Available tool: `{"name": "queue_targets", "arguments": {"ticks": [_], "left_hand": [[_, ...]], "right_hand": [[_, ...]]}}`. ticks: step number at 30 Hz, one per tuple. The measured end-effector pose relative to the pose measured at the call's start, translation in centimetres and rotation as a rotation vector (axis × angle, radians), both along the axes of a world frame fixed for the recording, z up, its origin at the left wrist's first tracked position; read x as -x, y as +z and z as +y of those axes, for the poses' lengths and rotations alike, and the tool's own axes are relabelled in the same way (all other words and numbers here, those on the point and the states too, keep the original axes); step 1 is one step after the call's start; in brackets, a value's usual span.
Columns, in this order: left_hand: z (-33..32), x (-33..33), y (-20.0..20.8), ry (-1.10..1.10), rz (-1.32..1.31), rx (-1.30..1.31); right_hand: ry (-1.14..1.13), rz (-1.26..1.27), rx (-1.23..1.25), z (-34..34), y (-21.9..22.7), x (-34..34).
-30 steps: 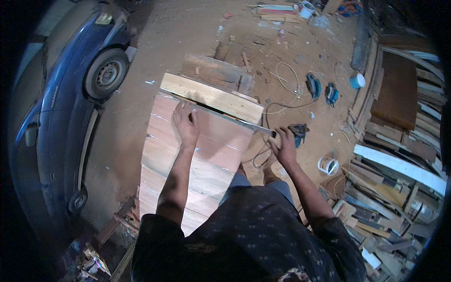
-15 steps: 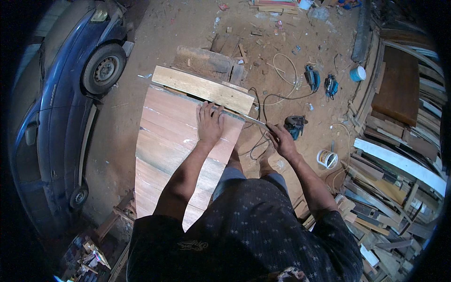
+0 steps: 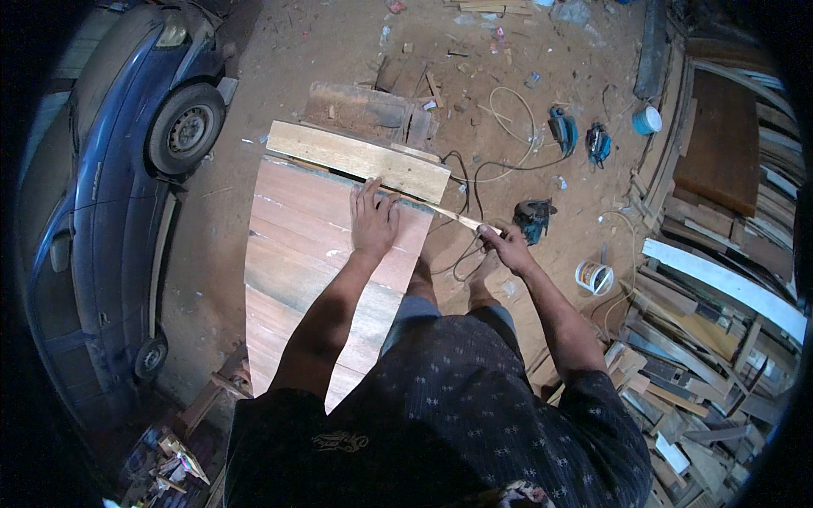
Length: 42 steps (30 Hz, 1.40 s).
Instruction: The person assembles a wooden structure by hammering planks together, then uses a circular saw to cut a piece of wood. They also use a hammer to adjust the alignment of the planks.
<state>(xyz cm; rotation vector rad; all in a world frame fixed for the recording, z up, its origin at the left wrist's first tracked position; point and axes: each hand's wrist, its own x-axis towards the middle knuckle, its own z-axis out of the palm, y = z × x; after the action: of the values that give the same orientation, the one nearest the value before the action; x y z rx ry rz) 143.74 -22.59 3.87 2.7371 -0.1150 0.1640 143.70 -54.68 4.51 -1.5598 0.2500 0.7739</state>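
My left hand [image 3: 373, 222] lies on the pinkish plank panel [image 3: 296, 216], its fingers stretched out toward the far edge. Along that edge runs a pale wooden board [image 3: 360, 159], with a dark gap between it and the panel. To the right, my right hand [image 3: 510, 248] is closed around the near end of a thin light-coloured wooden strip [image 3: 456, 217]. The strip slants from my fingers up to the panel's far right corner, by the end of the board. Whether its far tip passes into the gap is hard to make out.
Corded blue power tools [image 3: 562, 131] and a dark one [image 3: 533, 220] lie on the dirt floor among loose cables. A white bucket [image 3: 594, 278] and a blue-white tub [image 3: 647, 121] stand at the right, before stacked timber [image 3: 677, 339]. A blue car [image 3: 106, 195] is parked at the left.
The strip has turned to show more of its pale face, and my right hand's grip on it has shifted slightly. My left hand has stayed on the panel. The whole view has drifted a little.
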Motion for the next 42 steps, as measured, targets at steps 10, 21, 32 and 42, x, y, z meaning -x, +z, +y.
{"name": "queue_targets", "arguments": {"ticks": [10, 21, 32, 42], "left_hand": [[0.2, 0.0, -0.4, -0.015, -0.005, 0.023], [-0.2, 0.4, -0.3, -0.012, 0.019, -0.032], [-0.4, 0.1, 0.4, -0.052, -0.016, -0.098], [-4.8, 4.2, 3.0, 0.073, -0.036, 0.386]], "right_hand": [[-0.010, 0.033, 0.009, 5.2, -1.9, -2.1], [-0.064, 0.057, -0.023, 5.9, -1.9, -1.4], [-0.026, 0.107, -0.034, 5.8, -1.2, -2.6], [-0.521, 0.006, 0.014, -1.9, 0.4, 4.4]]}}
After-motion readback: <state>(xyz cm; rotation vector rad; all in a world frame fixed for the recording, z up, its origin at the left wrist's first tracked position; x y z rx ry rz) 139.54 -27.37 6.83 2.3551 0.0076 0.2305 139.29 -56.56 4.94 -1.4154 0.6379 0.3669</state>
